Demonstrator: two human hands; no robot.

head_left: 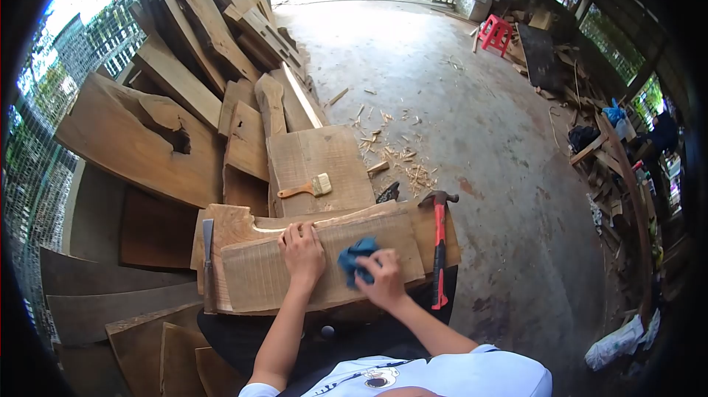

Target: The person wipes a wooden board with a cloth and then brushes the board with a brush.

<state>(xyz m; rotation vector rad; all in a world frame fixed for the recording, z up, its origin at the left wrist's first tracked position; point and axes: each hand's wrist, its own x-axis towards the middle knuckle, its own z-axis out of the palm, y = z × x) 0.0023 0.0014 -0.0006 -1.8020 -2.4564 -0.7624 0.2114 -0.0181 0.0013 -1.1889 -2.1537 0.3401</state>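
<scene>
In the head view, our left hand point(302, 253) lay palm-down on a wooden board point(254, 273) near its far edge, grasping nothing. Our right hand point(383, 277), slightly blurred, clutched a blue cloth point(354, 255) on that board, just right of the left hand. We saw a chisel point(209, 268) left of the left hand, a red-and-black hammer point(440, 249) right of the right hand, and a paintbrush point(304, 187) on a rough plank point(317, 152) beyond the left hand. Beyond the right hand, wood shavings point(419, 179) lay scattered on the floor point(516, 249).
</scene>
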